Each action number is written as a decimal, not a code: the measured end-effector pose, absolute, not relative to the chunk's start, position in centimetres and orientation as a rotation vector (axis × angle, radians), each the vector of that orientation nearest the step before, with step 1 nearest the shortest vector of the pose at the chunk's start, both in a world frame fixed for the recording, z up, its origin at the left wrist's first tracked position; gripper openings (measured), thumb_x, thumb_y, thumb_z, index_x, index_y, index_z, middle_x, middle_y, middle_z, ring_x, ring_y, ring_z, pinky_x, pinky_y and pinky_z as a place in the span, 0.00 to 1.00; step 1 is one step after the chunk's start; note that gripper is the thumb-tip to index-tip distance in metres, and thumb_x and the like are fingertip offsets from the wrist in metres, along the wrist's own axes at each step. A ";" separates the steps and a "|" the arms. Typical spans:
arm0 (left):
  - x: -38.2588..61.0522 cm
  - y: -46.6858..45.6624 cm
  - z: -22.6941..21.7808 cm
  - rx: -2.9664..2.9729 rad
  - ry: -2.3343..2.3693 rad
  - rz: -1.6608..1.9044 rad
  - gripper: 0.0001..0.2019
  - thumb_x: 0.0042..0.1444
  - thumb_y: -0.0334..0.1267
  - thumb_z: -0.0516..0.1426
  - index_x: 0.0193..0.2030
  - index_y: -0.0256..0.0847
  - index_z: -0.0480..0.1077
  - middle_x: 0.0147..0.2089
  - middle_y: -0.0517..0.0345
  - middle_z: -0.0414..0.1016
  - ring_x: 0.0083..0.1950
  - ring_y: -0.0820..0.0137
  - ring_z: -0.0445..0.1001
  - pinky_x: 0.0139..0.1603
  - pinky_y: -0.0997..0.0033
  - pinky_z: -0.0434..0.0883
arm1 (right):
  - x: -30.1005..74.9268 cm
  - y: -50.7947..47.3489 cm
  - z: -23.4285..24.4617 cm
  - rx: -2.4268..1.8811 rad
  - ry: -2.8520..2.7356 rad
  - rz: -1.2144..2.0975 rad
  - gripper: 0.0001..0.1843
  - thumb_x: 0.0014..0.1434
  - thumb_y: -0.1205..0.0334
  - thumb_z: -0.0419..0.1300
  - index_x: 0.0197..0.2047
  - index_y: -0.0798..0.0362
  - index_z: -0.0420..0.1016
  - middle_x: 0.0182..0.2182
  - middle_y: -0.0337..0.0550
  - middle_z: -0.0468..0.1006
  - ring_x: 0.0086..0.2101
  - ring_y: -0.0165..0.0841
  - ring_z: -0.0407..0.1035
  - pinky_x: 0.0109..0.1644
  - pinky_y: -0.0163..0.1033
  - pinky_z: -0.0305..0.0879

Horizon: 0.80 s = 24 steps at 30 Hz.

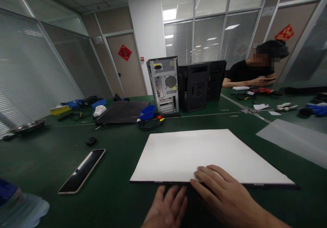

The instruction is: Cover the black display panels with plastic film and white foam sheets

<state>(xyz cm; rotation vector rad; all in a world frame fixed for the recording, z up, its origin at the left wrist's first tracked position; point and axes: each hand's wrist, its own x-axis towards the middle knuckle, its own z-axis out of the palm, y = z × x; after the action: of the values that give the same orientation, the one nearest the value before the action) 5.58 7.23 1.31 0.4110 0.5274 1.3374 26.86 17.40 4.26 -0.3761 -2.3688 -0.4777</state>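
A flat white panel (186, 155) with a thin dark edge lies on the green table in front of me. My left hand (167, 204) is palm up at its near edge, fingers spread and the fingertips just below that edge. Whether those tips touch the underside I cannot tell. Across the same edge, further right, lies my right hand (222, 190), back up, its fingers stretched over the white surface and one fingertip at the dark rim. Neither hand is closed round anything.
A phone (83, 171), a black mouse (91, 141) and a plastic bottle (22, 204) are on the left. Behind the panel stand computer cases (166, 83) and a coiled cable (150, 124). At right lie a translucent sheet (293, 137) and pliers (287, 107); a person (238, 73) sits beyond.
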 end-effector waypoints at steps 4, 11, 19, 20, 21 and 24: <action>5.4 7.8 1.2 0.428 0.508 1.370 0.28 0.34 0.28 0.60 0.48 0.44 0.73 0.59 0.47 0.75 0.68 0.50 0.62 0.72 0.49 0.48 | 27.6 18.3 3.1 -0.403 -2.329 -0.506 0.12 0.65 0.70 0.52 0.47 0.57 0.75 0.43 0.50 0.77 0.44 0.37 0.71 0.47 0.43 0.66; -0.6 11.2 2.6 0.480 1.016 1.358 0.20 0.47 0.26 0.57 0.50 0.34 0.73 0.46 0.41 0.81 0.53 0.50 0.78 0.59 0.47 0.67 | 28.3 18.7 4.9 -0.415 -2.241 -0.464 0.11 0.64 0.72 0.55 0.48 0.58 0.75 0.40 0.49 0.79 0.40 0.34 0.72 0.41 0.41 0.66; -7.3 17.6 4.6 0.442 1.069 1.181 0.22 0.60 0.46 0.56 0.53 0.30 0.68 0.35 0.44 0.81 0.35 0.58 0.82 0.36 0.60 0.77 | 29.2 18.9 2.7 -0.387 -2.244 -0.457 0.13 0.64 0.71 0.53 0.49 0.57 0.75 0.41 0.49 0.79 0.43 0.35 0.73 0.43 0.41 0.67; -7.2 17.9 4.3 0.461 1.112 1.212 0.18 0.59 0.40 0.59 0.52 0.32 0.68 0.33 0.49 0.81 0.32 0.62 0.81 0.35 0.64 0.77 | 29.1 18.8 2.5 -0.383 -2.254 -0.451 0.13 0.64 0.71 0.53 0.49 0.56 0.75 0.41 0.49 0.79 0.43 0.35 0.73 0.43 0.41 0.67; -6.9 18.0 3.9 0.487 1.182 1.273 0.16 0.56 0.32 0.60 0.51 0.33 0.68 0.30 0.53 0.80 0.29 0.66 0.80 0.32 0.68 0.76 | 28.9 18.7 2.3 -0.376 -2.266 -0.448 0.13 0.65 0.71 0.52 0.48 0.57 0.75 0.40 0.48 0.79 0.42 0.35 0.73 0.43 0.41 0.67; -6.4 17.7 3.2 0.586 1.232 1.288 0.20 0.53 0.29 0.62 0.53 0.34 0.66 0.37 0.50 0.82 0.29 0.67 0.80 0.32 0.68 0.76 | 28.2 18.8 2.1 -0.340 -2.284 -0.439 0.11 0.65 0.71 0.52 0.46 0.57 0.75 0.37 0.47 0.78 0.39 0.34 0.72 0.42 0.41 0.65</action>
<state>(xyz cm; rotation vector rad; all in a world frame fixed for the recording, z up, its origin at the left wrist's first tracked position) -6.37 17.67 3.16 0.5855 1.2318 1.2880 28.20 18.78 2.06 -0.3398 -2.2838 -0.4389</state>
